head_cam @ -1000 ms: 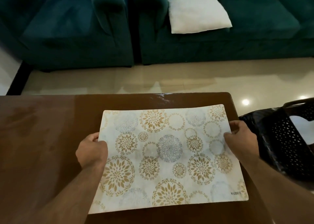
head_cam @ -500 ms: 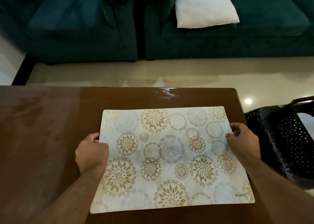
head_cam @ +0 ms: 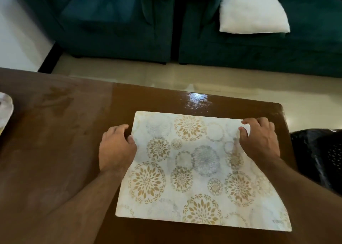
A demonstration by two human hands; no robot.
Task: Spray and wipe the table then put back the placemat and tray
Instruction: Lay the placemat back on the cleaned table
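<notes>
Two bare hands rest on a patterned placemat [head_cam: 199, 171] lying flat on the right part of a brown wooden table [head_cam: 55, 151]. Left hand [head_cam: 117, 147] sits at its left edge, fingers loosely bent, thumb touching the mat. Right hand [head_cam: 259, 138] presses its far right corner with spread, slightly bent fingertips. Neither hand grips it. Beyond stand green sofas [head_cam: 129, 21] and a white cushion [head_cam: 251, 12].

At the left edge of the frame you get only a pale sliver of something [head_cam: 5, 108] on the table [head_cam: 55, 151]; it can't be identified. The right hand [head_cam: 259, 142] and forearm cover the placemat [head_cam: 194, 169]'s right edge, its corner lettering is blurred, and the black perforated basket [head_cam: 322, 156] is cut off at right.
</notes>
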